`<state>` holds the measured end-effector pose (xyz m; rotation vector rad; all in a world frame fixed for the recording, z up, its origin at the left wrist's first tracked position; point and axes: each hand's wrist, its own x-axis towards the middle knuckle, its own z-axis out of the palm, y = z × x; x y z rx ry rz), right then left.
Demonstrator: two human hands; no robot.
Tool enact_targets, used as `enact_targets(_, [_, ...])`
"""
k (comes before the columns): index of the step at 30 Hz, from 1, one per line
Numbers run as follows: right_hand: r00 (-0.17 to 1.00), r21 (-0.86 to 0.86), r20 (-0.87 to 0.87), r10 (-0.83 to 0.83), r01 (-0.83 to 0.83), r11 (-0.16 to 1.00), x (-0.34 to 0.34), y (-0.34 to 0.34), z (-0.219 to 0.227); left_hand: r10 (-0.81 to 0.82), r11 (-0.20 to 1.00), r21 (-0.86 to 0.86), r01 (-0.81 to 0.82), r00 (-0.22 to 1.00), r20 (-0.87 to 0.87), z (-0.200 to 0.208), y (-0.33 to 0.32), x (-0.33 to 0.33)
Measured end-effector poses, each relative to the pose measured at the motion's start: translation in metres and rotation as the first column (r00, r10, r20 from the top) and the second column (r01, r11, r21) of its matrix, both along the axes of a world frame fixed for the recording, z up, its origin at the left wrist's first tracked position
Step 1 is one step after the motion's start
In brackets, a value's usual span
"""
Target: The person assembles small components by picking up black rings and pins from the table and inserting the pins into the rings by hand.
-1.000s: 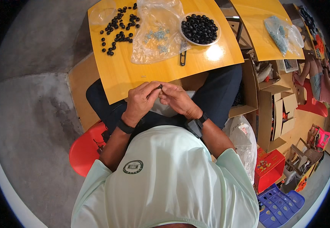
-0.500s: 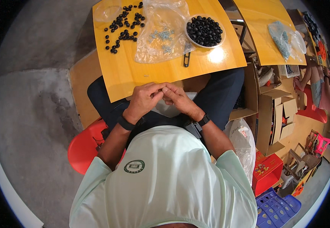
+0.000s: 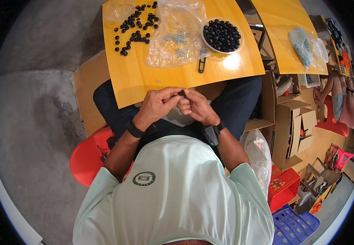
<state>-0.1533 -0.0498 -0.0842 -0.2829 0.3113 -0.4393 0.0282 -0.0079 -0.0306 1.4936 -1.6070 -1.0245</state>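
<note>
Just off the near edge of the yellow table [image 3: 144, 83], my left hand [image 3: 157, 107] and my right hand [image 3: 198, 108] meet fingertip to fingertip. Between them is a small black round piece [image 3: 181, 93], pinched by the thumb and finger of both. Its fine detail is too small to make out. Similar black round pieces [image 3: 138, 37] lie scattered at the table's far left. More fill a round clear tub [image 3: 237, 50] on the right. A clear plastic bag [image 3: 160, 57] with small silvery metal parts [image 3: 177, 37] lies flat between these groups.
A black clip-like tool [image 3: 201, 65] lies below the tub. An empty-looking clear container [image 3: 117, 12] sits at the far left corner. Rightward are a second yellow table [image 3: 279, 24], open cardboard boxes [image 3: 285, 126] and a person's legs [image 3: 328, 87].
My fingertips have parted slightly and turned, bringing the small black piece between them into sight. The table's things have hardly shifted in view.
</note>
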Motion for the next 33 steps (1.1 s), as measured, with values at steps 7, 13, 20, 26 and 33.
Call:
enact_targets(7, [0.995, 0.038, 0.094, -0.032, 0.028, 0.999, -0.003, 0.002, 0.000, -0.002, 0.999, -0.042, 0.005, 0.998, 0.058, 0.006, -0.004, -0.002])
enact_targets(13, [0.997, 0.103, 0.075, -0.027, 0.019, 0.994, 0.001, 0.004, -0.006, 0.035, 0.997, -0.076, -0.032, 0.998, 0.043, 0.004, -0.004, -0.006])
enact_targets(20, [0.998, 0.078, 0.068, -0.017, 0.012, 0.997, 0.000, 0.004, -0.008, 0.024, 0.995, -0.099, -0.010, 0.990, 0.139, 0.016, -0.008, -0.011])
enact_targets(26, [0.995, 0.082, 0.085, -0.045, 0.038, 0.996, 0.001, 0.005, -0.008, 0.092, 0.995, 0.032, -0.089, 0.991, -0.097, -0.005, -0.007, -0.006])
enact_targets(33, [0.988, 0.043, 0.146, -0.052, 0.046, 0.998, 0.002, 0.006, -0.014, 0.205, 0.962, 0.253, -0.101, 0.881, -0.427, -0.016, -0.004, -0.002])
